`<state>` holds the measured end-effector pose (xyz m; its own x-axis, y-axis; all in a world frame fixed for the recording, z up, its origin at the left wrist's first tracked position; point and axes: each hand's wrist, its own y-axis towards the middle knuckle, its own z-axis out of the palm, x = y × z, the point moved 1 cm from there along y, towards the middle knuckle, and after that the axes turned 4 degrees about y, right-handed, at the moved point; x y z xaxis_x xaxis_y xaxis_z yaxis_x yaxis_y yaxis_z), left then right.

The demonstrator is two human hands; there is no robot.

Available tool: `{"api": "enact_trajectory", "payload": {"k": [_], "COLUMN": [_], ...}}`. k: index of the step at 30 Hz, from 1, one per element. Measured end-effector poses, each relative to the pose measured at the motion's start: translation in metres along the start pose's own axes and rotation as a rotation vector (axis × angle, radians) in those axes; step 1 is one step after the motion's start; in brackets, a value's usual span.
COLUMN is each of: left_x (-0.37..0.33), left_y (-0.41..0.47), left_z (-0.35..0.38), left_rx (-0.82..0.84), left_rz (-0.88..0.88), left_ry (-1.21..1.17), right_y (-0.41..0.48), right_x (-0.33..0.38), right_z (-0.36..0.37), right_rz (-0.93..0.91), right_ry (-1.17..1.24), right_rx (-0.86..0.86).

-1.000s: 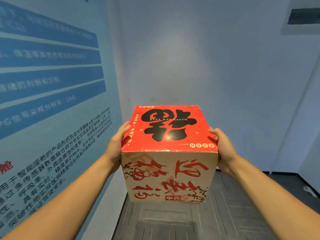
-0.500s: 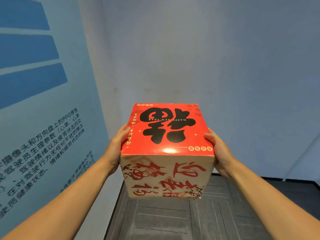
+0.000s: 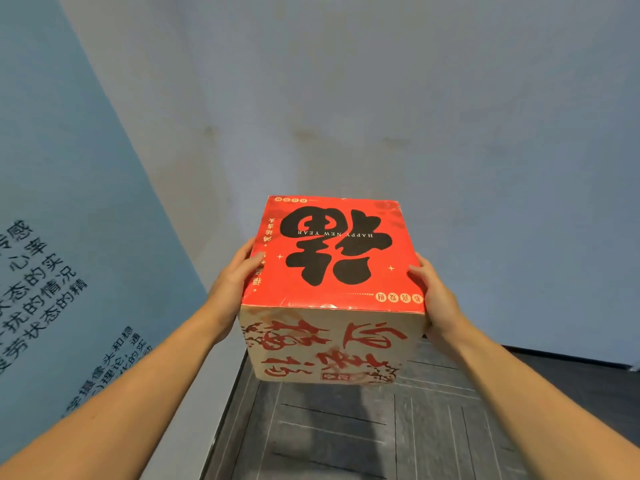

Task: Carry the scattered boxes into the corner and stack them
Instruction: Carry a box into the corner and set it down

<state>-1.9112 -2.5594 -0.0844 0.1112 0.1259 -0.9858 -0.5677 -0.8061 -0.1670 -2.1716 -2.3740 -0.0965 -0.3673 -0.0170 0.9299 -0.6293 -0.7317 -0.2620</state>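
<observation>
A cube-shaped cardboard box [image 3: 334, 261] with a red top bearing a large black character and "HAPPY NEW YEAR", and cream sides with red writing, is held in the air in front of me. My left hand [image 3: 231, 289] grips its left side, thumb over the top edge. My right hand [image 3: 437, 301] grips its right side the same way. The box hangs above the floor just before the room's corner [image 3: 221, 202]. Its underside and far sides are hidden.
A blue wall panel with printed text [image 3: 62, 258] runs along the left. A plain grey-white wall [image 3: 450, 133] stands ahead. Dark grey floor tiles [image 3: 346, 438] lie below the box, with a dark skirting strip [image 3: 571, 358] at the right wall's foot.
The view has closed in on the corner and tilted down a little. The box stays held between both hands, now nearer the walls.
</observation>
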Motion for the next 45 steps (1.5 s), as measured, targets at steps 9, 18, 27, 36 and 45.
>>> {"api": "enact_trajectory", "payload": {"k": [9,18,27,36,45], "left_x": [0.143,0.411,0.628,0.731,0.776], "left_y": [0.148,0.262,0.366,0.425,0.42], "left_z": [-0.02,-0.031,-0.014,-0.001,0.016], "left_rx": [-0.035,-0.11,-0.115,-0.104,-0.226], "left_rz": [-0.148,-0.267,-0.291,-0.289,-0.318], "left_ry": [0.004,-0.002,-0.041,-0.091,-0.137], "right_y": [0.135,0.279,0.4,0.462,0.487], "right_x": [-0.138,-0.396,-0.585,-0.681,-0.714], "right_z": [0.002,-0.047,-0.104,-0.129,-0.151], "right_rz": [0.023,0.09,0.111,0.126,0.08], "right_ry": [-0.1,-0.156,-0.175,-0.142,-0.242], "right_rx": [-0.17,-0.169,-0.178,-0.183,-0.138]}}
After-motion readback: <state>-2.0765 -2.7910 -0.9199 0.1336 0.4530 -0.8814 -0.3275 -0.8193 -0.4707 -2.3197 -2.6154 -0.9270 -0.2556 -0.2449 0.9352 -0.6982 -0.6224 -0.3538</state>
